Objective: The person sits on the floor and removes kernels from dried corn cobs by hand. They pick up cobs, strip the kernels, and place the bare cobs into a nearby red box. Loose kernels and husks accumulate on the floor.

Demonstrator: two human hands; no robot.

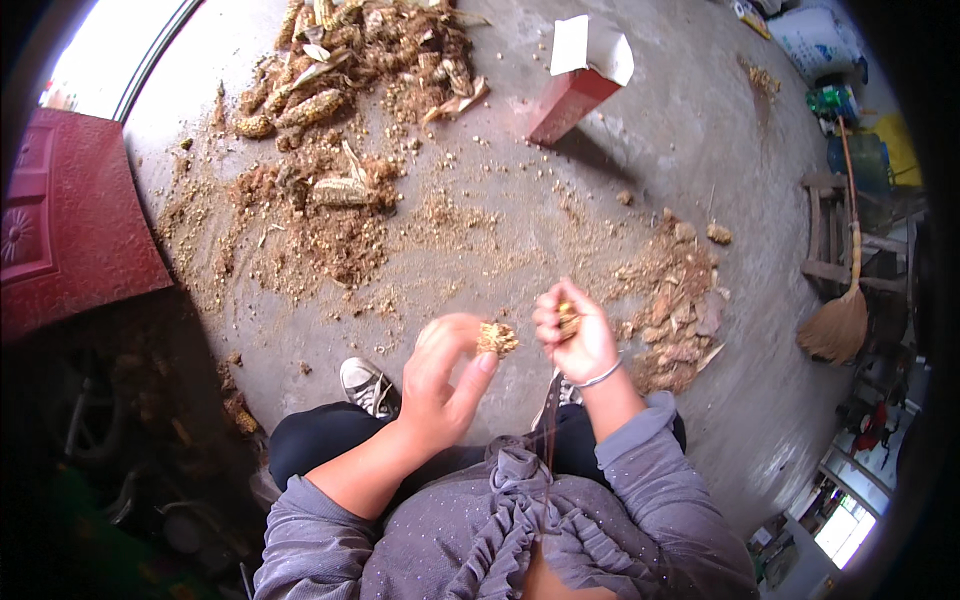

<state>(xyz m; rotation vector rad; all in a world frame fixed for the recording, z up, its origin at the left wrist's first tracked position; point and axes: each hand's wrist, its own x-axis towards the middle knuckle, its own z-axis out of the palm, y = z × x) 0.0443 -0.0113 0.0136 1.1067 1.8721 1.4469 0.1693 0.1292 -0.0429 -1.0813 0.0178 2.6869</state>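
Between the thumb and fingers of my left hand (pixel 442 375) is a short corncob piece (pixel 497 339), pale and rough at its end. My right hand (pixel 577 337), with a bangle at the wrist, curls around a yellowish corn piece (pixel 568 321); the fingers hide most of it. Both hands are raised in front of my knees, a small gap apart. Beyond them, loose corn kernels (pixel 450 217) and chaff are scattered over the concrete floor. Farther off lies a heap of corncobs (pixel 360 67) with husks and brown silk.
A tall red box (pixel 574 105) with white open flaps stands past the kernels. Bare cobs and debris (pixel 675 307) form a pile at right. A broom (pixel 836 322) leans by a wooden stool (pixel 821 225). At left is a red door panel (pixel 75 217). My shoes (pixel 367 386) rest on the floor.
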